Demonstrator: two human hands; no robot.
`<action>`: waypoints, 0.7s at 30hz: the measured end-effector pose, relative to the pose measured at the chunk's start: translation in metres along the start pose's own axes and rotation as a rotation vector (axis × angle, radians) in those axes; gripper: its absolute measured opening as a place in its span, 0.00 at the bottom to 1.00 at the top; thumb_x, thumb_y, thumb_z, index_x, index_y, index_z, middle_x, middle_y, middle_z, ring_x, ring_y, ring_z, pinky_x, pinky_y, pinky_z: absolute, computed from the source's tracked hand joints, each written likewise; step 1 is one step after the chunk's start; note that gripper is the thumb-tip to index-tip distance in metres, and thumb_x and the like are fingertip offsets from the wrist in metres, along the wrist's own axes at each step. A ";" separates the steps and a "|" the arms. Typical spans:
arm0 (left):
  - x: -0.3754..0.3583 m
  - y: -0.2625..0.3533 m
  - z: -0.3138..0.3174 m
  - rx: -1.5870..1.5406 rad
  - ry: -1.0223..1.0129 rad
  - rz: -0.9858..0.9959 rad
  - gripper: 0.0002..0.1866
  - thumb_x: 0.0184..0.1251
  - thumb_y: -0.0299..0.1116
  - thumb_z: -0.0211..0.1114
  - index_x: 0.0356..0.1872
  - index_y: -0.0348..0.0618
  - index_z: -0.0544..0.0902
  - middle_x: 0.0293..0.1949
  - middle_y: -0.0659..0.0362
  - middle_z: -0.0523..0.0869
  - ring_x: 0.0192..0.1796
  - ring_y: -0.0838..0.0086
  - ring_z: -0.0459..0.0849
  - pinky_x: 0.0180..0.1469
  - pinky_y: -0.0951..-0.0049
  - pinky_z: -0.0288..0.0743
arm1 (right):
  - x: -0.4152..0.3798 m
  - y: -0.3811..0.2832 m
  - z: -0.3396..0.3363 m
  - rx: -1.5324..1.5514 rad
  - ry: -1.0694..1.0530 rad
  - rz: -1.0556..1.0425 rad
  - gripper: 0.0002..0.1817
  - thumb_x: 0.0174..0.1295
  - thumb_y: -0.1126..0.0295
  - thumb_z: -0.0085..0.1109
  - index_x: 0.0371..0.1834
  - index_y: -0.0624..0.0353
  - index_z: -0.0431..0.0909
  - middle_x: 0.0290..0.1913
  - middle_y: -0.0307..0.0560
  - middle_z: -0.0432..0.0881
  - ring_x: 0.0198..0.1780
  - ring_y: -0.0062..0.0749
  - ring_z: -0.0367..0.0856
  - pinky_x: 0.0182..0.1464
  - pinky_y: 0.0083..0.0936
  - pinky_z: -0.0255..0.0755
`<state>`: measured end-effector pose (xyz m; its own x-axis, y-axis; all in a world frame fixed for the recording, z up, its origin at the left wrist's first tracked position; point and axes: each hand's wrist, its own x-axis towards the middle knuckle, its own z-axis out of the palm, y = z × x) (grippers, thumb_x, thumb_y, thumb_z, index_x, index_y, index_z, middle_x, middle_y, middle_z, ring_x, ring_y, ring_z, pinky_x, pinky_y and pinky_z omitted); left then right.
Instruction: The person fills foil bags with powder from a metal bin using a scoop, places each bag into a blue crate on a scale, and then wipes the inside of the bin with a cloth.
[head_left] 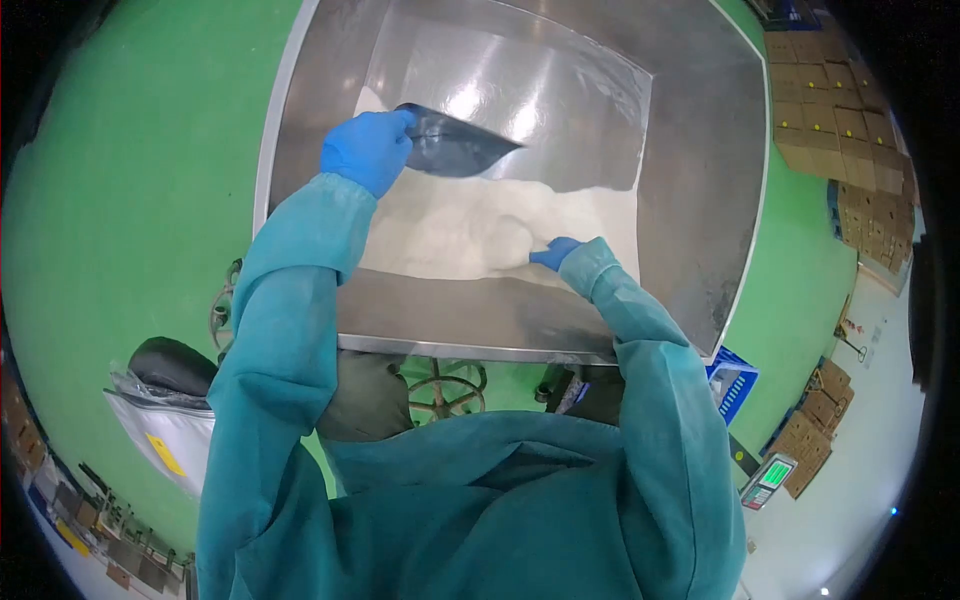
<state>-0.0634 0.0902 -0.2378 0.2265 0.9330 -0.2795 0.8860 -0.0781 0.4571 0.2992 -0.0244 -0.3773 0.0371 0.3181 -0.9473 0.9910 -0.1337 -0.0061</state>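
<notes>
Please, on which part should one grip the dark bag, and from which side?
Probably best at the upper left corner of the dark bag, from the left, where the left hand grips it. The bag is broad there and tapers to a point at its right, above the white powder.

Teal gown [470,510], blue gloves [367,152]

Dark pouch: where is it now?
In the head view, slightly left of upper centre, the dark pouch is in the left hand, above the white powder.
</notes>
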 end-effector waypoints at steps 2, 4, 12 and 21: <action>0.000 -0.005 0.003 0.030 0.021 0.005 0.16 0.60 0.37 0.55 0.49 0.55 0.81 0.41 0.51 0.84 0.44 0.54 0.82 0.47 0.57 0.75 | -0.039 -0.025 -0.025 0.010 0.061 -0.048 0.39 0.55 0.35 0.49 0.53 0.62 0.77 0.55 0.58 0.78 0.58 0.51 0.73 0.62 0.38 0.62; 0.001 -0.004 0.003 0.071 -0.009 -0.017 0.15 0.61 0.37 0.55 0.48 0.55 0.81 0.41 0.51 0.84 0.43 0.54 0.82 0.47 0.57 0.75 | -0.062 -0.050 -0.038 0.011 0.029 0.001 0.39 0.55 0.35 0.48 0.52 0.62 0.78 0.53 0.59 0.78 0.57 0.52 0.74 0.60 0.39 0.64; 0.001 -0.009 0.007 0.133 -0.039 -0.027 0.15 0.62 0.37 0.52 0.49 0.56 0.80 0.40 0.51 0.84 0.42 0.53 0.83 0.45 0.55 0.76 | -0.015 -0.045 0.001 -0.389 0.423 -0.314 0.18 0.63 0.57 0.45 0.49 0.56 0.77 0.45 0.52 0.81 0.48 0.46 0.81 0.48 0.45 0.73; 0.007 -0.010 0.017 0.170 -0.016 0.005 0.15 0.63 0.35 0.49 0.49 0.54 0.79 0.39 0.51 0.85 0.42 0.54 0.83 0.45 0.56 0.76 | -0.025 -0.003 -0.011 -0.460 0.769 -0.240 0.10 0.59 0.58 0.54 0.38 0.50 0.75 0.34 0.50 0.79 0.36 0.47 0.82 0.36 0.46 0.76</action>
<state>-0.0641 0.0914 -0.2583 0.2361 0.9270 -0.2915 0.9403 -0.1423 0.3092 0.2967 -0.0216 -0.3501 -0.2639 0.8463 -0.4627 0.9305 0.3497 0.1089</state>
